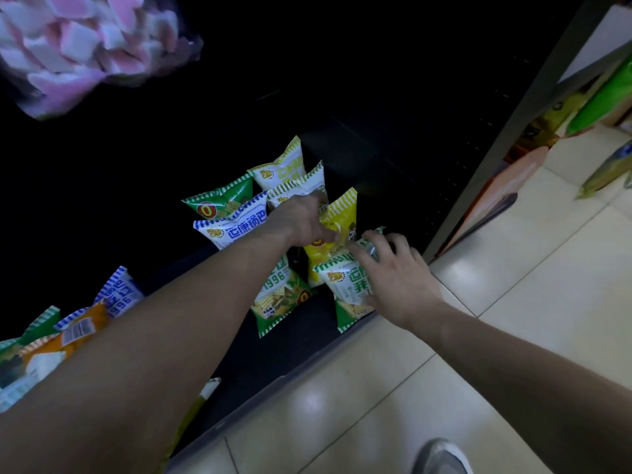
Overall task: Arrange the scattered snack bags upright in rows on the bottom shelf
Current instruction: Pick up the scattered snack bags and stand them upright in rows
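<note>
Several small snack bags stand or lie on the dark bottom shelf (pixel 301 340). My left hand (pixel 301 220) grips the top of a yellow bag (pixel 342 213) in the middle of the cluster. My right hand (pixel 393 268) rests on a white-and-green bag (pixel 342 285) at the shelf's front edge, fingers curled over its top. Behind stand a blue-and-white bag (pixel 236 227), a green bag (pixel 222 200) and two white bags (pixel 284 165). A green bag (pixel 280 299) lies flat under my left forearm. More bags, blue-and-white (pixel 119 295) and orange (pixel 78 330), lie scattered at the left.
A bag of pink and white marshmallows (pixel 78 46) hangs at the upper left. The shelf's grey upright (pixel 513 131) rises on the right, with other packaged goods (pixel 598 97) beyond it. Pale floor tiles (pixel 376 405) run along the shelf front; a grey shoe (pixel 441 456) shows at the bottom.
</note>
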